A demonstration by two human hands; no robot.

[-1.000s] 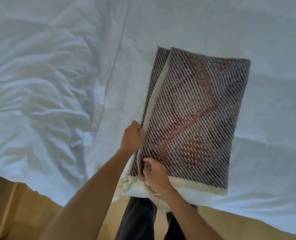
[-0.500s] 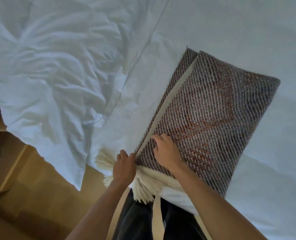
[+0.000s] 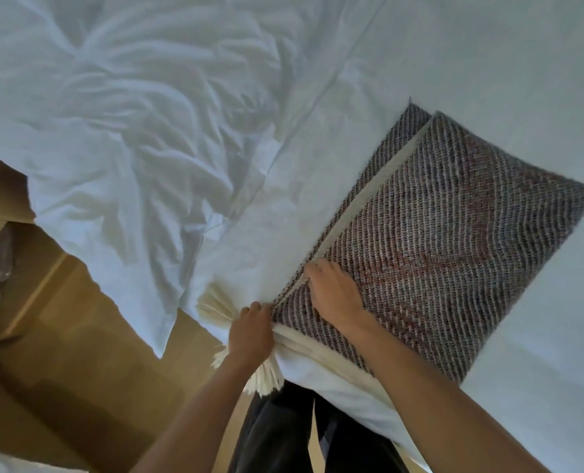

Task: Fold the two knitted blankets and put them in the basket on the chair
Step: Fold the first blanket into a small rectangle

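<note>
A folded knitted blanket (image 3: pixel 447 240), grey-brown with reddish patches, cream border and cream fringe, lies on the white bed near its front edge. My left hand (image 3: pixel 251 332) is closed on the fringed corner at the blanket's near left end. My right hand (image 3: pixel 336 295) lies flat on top of the blanket near its long cream-edged fold, fingers pressing the knit. No second blanket, basket or chair is in view.
The white bed sheet (image 3: pixel 454 63) spreads across the frame, with a crumpled white duvet (image 3: pixel 130 131) to the left hanging over the bed's edge. Below are a wooden floor (image 3: pixel 89 353), a wooden bedside unit (image 3: pixel 27 285) at far left, and my dark trousers (image 3: pixel 283 431).
My left hand slid from the blanket's long edge down to the fringed corner. My right hand moved from the near edge onto the top of the blanket. The view swung left.
</note>
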